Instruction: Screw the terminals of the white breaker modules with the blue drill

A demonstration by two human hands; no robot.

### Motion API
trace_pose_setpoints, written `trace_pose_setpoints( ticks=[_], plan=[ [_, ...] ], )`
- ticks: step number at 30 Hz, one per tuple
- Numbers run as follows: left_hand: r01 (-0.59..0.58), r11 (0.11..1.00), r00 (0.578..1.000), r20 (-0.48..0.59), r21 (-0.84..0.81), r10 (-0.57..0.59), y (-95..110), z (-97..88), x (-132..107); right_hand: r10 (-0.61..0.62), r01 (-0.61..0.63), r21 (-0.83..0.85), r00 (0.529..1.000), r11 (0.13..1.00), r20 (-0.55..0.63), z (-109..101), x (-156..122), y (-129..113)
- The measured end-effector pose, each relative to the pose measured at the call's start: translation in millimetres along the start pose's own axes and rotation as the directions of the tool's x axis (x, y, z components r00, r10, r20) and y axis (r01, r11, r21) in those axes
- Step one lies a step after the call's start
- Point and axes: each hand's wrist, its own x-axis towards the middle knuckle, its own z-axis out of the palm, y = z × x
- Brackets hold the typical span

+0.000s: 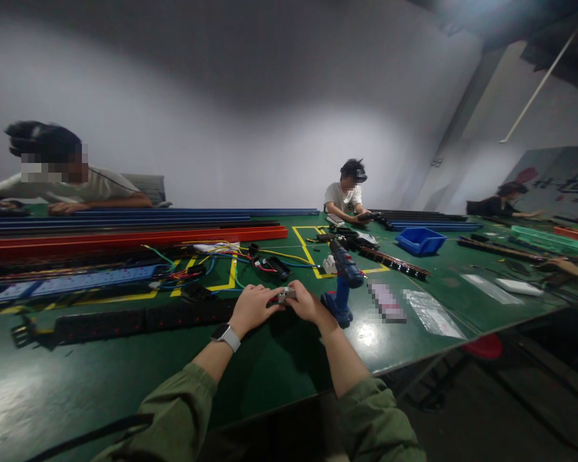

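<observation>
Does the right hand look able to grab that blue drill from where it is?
Probably yes: the blue drill stands close by the right hand, on its outer side, with nothing visible between them. That hand is holding a small pale part, though, so it might need freeing first.

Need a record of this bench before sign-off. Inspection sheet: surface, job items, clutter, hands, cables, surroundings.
Surface: green table, yellow markings, some glare.
Job items: small pale piece at the fingertips; long black strip lying to the left.
Clutter: blue drill upright near the right hand; blue bin; clear bag.
Hands: right and left hand hold the piece between them.
Cables: loose coloured wires tangled beyond the strip.
Surroundings: co-worker across the table, others left and right; grey wall.
</observation>
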Motion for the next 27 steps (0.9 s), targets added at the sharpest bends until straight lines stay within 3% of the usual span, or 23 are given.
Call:
trace_pose_setpoints(
  ticks=[16,18,21,23,24,25,26,27],
  plan=[
    [0.050,0.998,0.999,-0.004,-0.047,-0.050,-8,15.8,7,-0.029,0.028,0.012,0.997,1.000,0.070,-11,-19,-14],
    [0.053,0.997,0.998,-0.019,-0.059,-0.054,-13,18.5,9,-0.031,0.031,0.045,0.999,0.998,0.006,-17,-31,-14],
    [0.073,0.995,0.996,-0.045,-0.075,-0.077,-20,22.6,14,-0.010,0.052,0.180,0.974,0.982,-0.228,-25,-60,-6],
    [0.086,0.993,0.994,-0.060,-0.079,-0.091,-23,24.8,17,0.078,0.056,0.292,0.900,0.955,-0.429,-30,-82,4],
    [0.092,0.993,0.993,-0.066,-0.078,-0.097,-25,25.6,18,0.146,0.065,0.329,0.803,0.942,-0.578,-33,-91,11],
    [0.096,0.993,0.992,-0.071,-0.075,-0.101,-26,26.3,19,0.198,0.081,0.336,0.671,0.938,-0.714,-35,-98,18],
    [0.096,0.993,0.992,-0.074,-0.073,-0.101,-27,26.9,20,0.229,0.087,0.329,0.553,0.940,-0.801,-39,-102,25],
    [0.094,0.993,0.992,-0.077,-0.073,-0.099,-27,27.3,21,0.248,0.083,0.323,0.473,0.943,-0.845,-43,-102,31]
  ],
)
